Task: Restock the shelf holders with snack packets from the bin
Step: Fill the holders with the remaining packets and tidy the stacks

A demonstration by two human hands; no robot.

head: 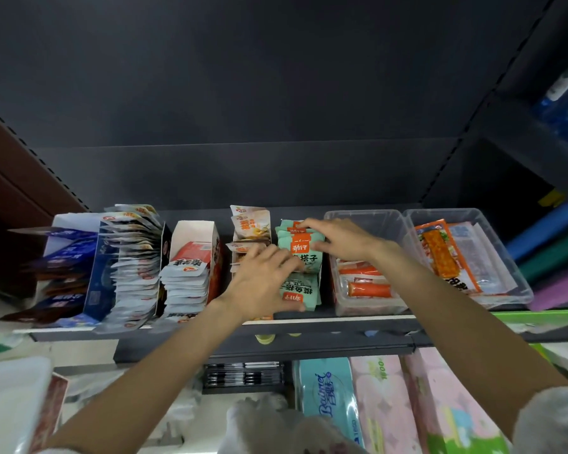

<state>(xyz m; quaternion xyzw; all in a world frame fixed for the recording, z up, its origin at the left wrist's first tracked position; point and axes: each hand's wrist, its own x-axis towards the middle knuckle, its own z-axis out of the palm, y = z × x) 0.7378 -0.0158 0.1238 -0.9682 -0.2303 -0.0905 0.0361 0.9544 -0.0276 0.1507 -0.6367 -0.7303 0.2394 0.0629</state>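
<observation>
Gripping green packets (303,257): left hand (264,276), right hand (338,239), fingers curled.

We see mint-green snack packets with orange labels (300,249); right of them, clear plastic tubs (367,221) hold orange-and-white sticks (369,289); left, silver-white foil packets (135,257) and a navy cardboard box (94,276).
</observation>
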